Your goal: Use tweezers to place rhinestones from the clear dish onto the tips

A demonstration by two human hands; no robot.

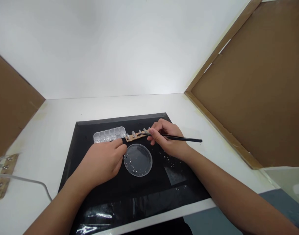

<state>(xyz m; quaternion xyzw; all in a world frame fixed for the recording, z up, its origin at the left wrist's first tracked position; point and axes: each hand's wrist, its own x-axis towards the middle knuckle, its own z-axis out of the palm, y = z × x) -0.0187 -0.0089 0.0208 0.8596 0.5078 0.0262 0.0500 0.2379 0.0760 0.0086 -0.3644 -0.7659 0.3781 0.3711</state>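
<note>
My right hand [166, 138] is closed round black tweezers [181, 138]. Their bent tip reaches the light wooden strip [130, 138], which carries a row of small clear, shiny pieces resembling nail tips. Whether the tip pinches anything is too small to see. My left hand [104, 161] is curled, with thumb and fingers together between the strip's left end and a round clear dish [139, 174]. What those fingers hold, if anything, is hidden. Tiny shiny bits lie scattered in the dish. Behind my left hand sits a clear compartment box [109, 133], its near cells filled with glittering bits.
Everything lies on a black mat [144, 195] on a white table [61, 109]. More tiny bits and a clear film square [175, 174] are at the right. Another wooden strip [7, 169] and a grey cable [29, 180] lie far left. Brown panels [257, 85] flank the table.
</note>
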